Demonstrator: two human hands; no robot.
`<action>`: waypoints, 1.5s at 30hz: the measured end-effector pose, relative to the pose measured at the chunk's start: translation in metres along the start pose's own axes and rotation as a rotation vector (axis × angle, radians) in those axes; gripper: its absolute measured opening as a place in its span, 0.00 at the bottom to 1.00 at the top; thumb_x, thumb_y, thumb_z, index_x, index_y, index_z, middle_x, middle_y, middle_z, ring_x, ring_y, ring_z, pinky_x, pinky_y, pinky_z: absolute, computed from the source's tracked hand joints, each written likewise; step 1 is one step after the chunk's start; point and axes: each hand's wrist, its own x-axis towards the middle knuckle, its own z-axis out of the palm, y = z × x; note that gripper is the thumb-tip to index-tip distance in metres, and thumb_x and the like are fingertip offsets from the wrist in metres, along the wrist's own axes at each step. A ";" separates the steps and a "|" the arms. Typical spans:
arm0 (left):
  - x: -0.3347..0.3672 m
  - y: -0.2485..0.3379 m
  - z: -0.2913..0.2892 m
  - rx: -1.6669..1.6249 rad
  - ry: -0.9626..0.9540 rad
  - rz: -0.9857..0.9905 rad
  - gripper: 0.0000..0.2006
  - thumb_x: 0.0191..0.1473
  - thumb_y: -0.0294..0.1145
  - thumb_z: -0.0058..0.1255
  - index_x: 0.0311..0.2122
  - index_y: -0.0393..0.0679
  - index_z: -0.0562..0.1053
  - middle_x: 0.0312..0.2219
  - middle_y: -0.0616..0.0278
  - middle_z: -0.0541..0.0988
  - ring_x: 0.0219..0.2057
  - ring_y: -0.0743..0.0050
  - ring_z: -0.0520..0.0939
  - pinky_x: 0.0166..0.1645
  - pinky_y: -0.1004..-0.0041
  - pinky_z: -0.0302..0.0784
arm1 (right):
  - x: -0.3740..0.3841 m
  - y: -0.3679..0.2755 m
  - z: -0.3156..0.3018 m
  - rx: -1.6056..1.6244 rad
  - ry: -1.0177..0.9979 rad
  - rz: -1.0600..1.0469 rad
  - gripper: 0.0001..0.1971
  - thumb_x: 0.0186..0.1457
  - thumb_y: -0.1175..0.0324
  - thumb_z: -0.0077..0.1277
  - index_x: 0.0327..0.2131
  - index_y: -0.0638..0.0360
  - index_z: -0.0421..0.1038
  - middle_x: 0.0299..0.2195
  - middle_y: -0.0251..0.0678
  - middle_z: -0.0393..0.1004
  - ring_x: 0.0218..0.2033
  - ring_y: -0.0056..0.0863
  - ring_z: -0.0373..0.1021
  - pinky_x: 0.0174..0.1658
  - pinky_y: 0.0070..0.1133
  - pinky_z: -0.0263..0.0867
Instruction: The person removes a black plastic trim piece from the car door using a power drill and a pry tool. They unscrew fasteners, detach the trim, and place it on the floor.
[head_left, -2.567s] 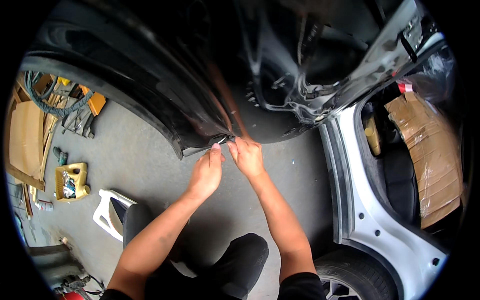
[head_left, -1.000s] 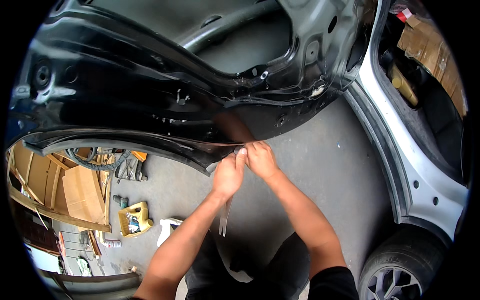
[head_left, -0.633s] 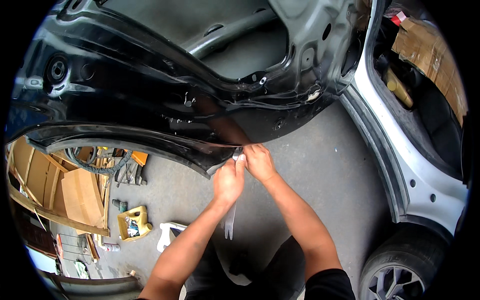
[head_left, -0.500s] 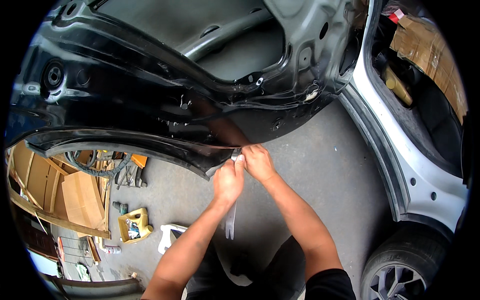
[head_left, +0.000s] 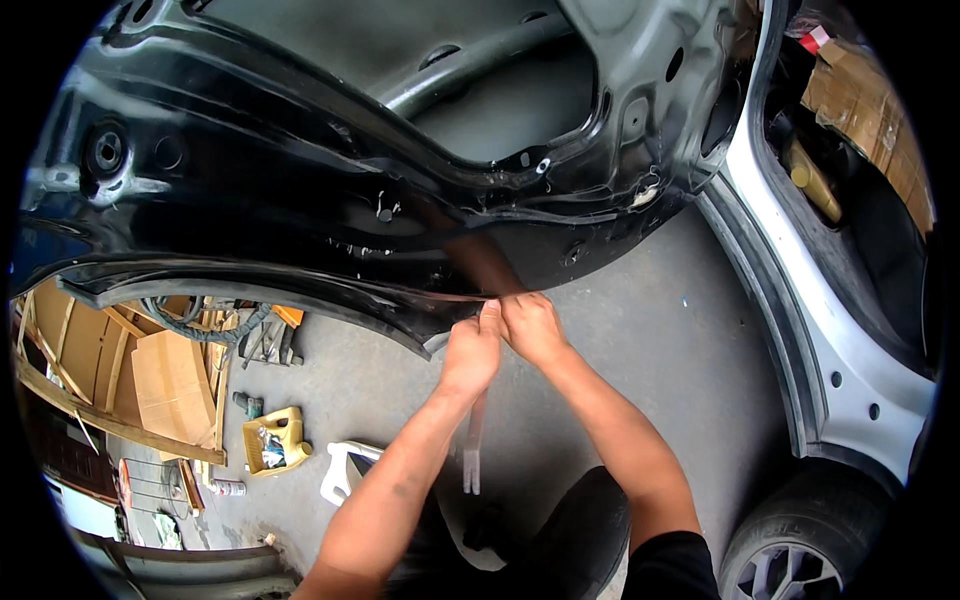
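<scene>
A black car door [head_left: 330,220] with bare inner metal spans the upper part of the head view. My left hand [head_left: 471,353] is closed around a flat metal pry bar [head_left: 472,462], thumb up; its forked end hangs below the fist. The bar's upper end is hidden by my fingers at the door's lower edge. Pressed close beside it, my right hand [head_left: 533,326] has its fingers curled against that edge; what they grip is hidden. Left of my hands, a dark trim strip [head_left: 330,312] runs along the curved lower border of the door.
A white car body sill [head_left: 850,400] and a wheel [head_left: 785,560] stand at the right. On the grey floor [head_left: 640,350] at left are a cut-open yellow jug [head_left: 290,440], a spray can [head_left: 228,487], a white plastic piece [head_left: 345,470] and a wooden crate with cardboard [head_left: 175,390].
The view has shifted slightly, so the door and hands sit a little further right. The bar's forked end hangs more upright and has turned. Both hands stay at the door's lower edge.
</scene>
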 end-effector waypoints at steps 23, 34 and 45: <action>-0.010 -0.012 -0.001 -0.540 -0.252 -0.192 0.25 0.60 0.60 0.30 0.20 0.50 0.56 0.08 0.72 0.54 0.07 0.83 0.50 0.12 0.78 0.43 | 0.008 -0.001 -0.014 -0.153 -0.113 -0.113 0.12 0.47 0.63 0.53 0.22 0.60 0.65 0.19 0.42 0.70 0.23 0.40 0.70 0.29 0.31 0.68; -0.002 -0.018 -0.009 -0.477 -0.285 -0.139 0.26 0.59 0.61 0.31 0.19 0.50 0.57 0.08 0.72 0.56 0.07 0.83 0.52 0.11 0.77 0.45 | 0.020 -0.013 -0.023 -0.153 -0.248 -0.009 0.12 0.48 0.63 0.52 0.23 0.62 0.66 0.21 0.45 0.71 0.25 0.45 0.70 0.31 0.34 0.68; 0.015 -0.053 0.007 -0.085 0.016 0.373 0.31 0.61 0.54 0.33 0.27 0.29 0.71 0.15 0.53 0.71 0.22 0.70 0.71 0.33 0.63 0.69 | 0.005 -0.011 -0.009 -0.195 -0.112 -0.045 0.09 0.46 0.67 0.52 0.28 0.63 0.67 0.31 0.46 0.73 0.34 0.44 0.71 0.39 0.33 0.68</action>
